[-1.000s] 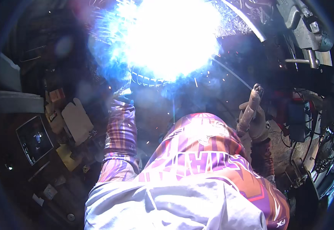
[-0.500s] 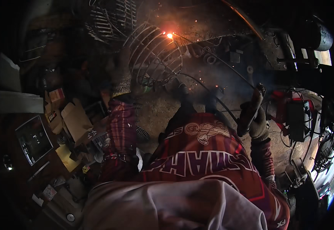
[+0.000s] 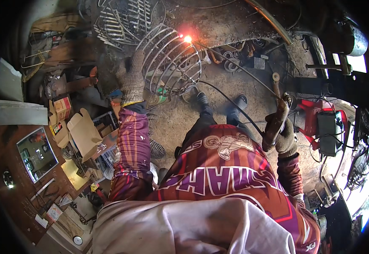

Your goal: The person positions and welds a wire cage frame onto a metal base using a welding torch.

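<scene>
A round metal wire cage (image 3: 158,47) made of curved rods stands at the edge of the workbench. My left hand (image 3: 132,80), in a knitted glove, holds its left side; the fingertips are partly hidden. My right hand (image 3: 286,139), also gloved, is closed around a welding electrode holder (image 3: 276,120). A long thin electrode (image 3: 243,67) runs from the holder up to the cage's upper right rim. At its far end glows a red-white hot spot (image 3: 188,39). The black welding cable (image 3: 227,98) curves away below the holder.
Another slatted metal piece (image 3: 123,21) lies on the dark workbench (image 3: 218,21), left of a metal pipe (image 3: 271,22). Open cardboard boxes (image 3: 84,134) stand at left. To the right is a red plastic chair (image 3: 307,120) with a dark box-shaped unit (image 3: 330,132). Below, my feet rest on the floor.
The view has brightened from near dark. Flying sparks and smoke around the weld spot are no longer seen, and the glow is smaller. Both hands stay almost in place.
</scene>
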{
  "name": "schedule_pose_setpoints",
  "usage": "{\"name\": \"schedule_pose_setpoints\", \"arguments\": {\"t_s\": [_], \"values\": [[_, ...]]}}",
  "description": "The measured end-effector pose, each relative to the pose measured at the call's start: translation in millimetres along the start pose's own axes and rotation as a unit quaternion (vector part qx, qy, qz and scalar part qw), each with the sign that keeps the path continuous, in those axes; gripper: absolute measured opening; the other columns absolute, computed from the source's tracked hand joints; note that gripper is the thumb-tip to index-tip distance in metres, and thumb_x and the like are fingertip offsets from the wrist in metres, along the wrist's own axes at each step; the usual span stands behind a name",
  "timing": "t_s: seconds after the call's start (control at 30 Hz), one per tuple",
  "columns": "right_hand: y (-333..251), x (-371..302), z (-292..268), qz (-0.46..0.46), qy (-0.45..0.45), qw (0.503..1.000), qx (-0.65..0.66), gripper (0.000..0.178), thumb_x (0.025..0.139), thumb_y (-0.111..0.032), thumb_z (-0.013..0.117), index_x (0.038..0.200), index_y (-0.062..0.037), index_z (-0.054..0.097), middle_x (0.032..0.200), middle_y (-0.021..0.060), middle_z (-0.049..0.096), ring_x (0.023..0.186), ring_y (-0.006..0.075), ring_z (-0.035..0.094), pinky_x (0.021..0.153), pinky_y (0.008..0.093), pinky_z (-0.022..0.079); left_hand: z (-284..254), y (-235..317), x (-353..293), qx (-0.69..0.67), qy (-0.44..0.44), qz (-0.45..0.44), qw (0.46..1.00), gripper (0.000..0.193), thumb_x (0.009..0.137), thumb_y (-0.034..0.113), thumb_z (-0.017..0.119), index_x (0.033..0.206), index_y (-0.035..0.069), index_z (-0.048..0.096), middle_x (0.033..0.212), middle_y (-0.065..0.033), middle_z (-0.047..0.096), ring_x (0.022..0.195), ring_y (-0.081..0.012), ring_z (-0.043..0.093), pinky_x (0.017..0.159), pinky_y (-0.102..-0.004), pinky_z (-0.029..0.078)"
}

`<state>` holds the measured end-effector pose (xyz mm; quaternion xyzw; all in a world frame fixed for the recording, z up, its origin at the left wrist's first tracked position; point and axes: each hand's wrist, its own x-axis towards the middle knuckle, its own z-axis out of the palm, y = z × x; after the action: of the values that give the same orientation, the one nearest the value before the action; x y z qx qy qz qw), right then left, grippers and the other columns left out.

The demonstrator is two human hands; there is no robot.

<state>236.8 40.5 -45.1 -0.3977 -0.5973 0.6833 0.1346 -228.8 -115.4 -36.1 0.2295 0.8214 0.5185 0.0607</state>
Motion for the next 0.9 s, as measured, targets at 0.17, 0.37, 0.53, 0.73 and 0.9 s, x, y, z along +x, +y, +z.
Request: {"name": "schedule_pose_setpoints", "arguments": {"t_s": [0.17,0.37,0.53,0.73,0.9], "values": [[15,-6,-14,0.020,-0.014,0.999,-0.027,0.034,0.084,-0.020,0.073,0.111,-0.0024,0.065,0.096,0.0028,0.067,0.084,0.0119,0.063,0.077,0.0290,0.051,1,11,4,0.112,-0.009,0.027,0.993,0.050,0.085,0.047,0.075,0.098,-0.002,0.073,0.088,-0.0094,0.071,0.078,-0.0202,0.061,0.075,-0.0376,0.048],[17,-8,-14,0.028,-0.017,0.999,-0.008,0.034,0.084,-0.020,0.073,0.112,-0.0021,0.065,0.098,0.0035,0.068,0.086,0.0122,0.063,0.078,0.0291,0.051,4,25,-4,0.099,-0.016,-0.012,0.995,0.044,0.091,0.041,0.071,0.108,0.000,0.071,0.099,-0.0102,0.073,0.086,-0.0210,0.065,0.082,-0.0368,0.051],[16,-7,-15,0.037,-0.028,0.999,-0.017,0.037,0.084,-0.021,0.074,0.114,-0.0022,0.065,0.100,0.0049,0.069,0.089,0.0132,0.065,0.079,0.0295,0.051,4,21,-8,0.076,0.030,0.009,0.997,0.048,0.085,0.046,0.077,0.096,0.000,0.072,0.081,-0.0068,0.069,0.072,-0.0164,0.058,0.069,-0.0359,0.045],[11,-6,-12,0.019,-0.024,0.999,-0.024,0.035,0.086,-0.022,0.074,0.114,-0.0022,0.065,0.100,0.0053,0.069,0.089,0.0139,0.065,0.079,0.0299,0.052,3,23,-13,0.032,0.037,-0.015,0.999,0.046,0.085,0.045,0.078,0.094,0.001,0.071,0.078,-0.0040,0.066,0.071,-0.0148,0.057,0.067,-0.0351,0.044],[9,-5,-12,0.000,-0.035,0.999,-0.039,0.033,0.087,-0.021,0.072,0.113,-0.0023,0.065,0.100,0.0053,0.069,0.087,0.0134,0.065,0.078,0.0300,0.052,2,17,-12,0.035,0.044,0.005,0.998,0.044,0.085,0.045,0.078,0.093,0.002,0.071,0.080,-0.0036,0.066,0.070,-0.0147,0.056,0.066,-0.0352,0.045]]}}
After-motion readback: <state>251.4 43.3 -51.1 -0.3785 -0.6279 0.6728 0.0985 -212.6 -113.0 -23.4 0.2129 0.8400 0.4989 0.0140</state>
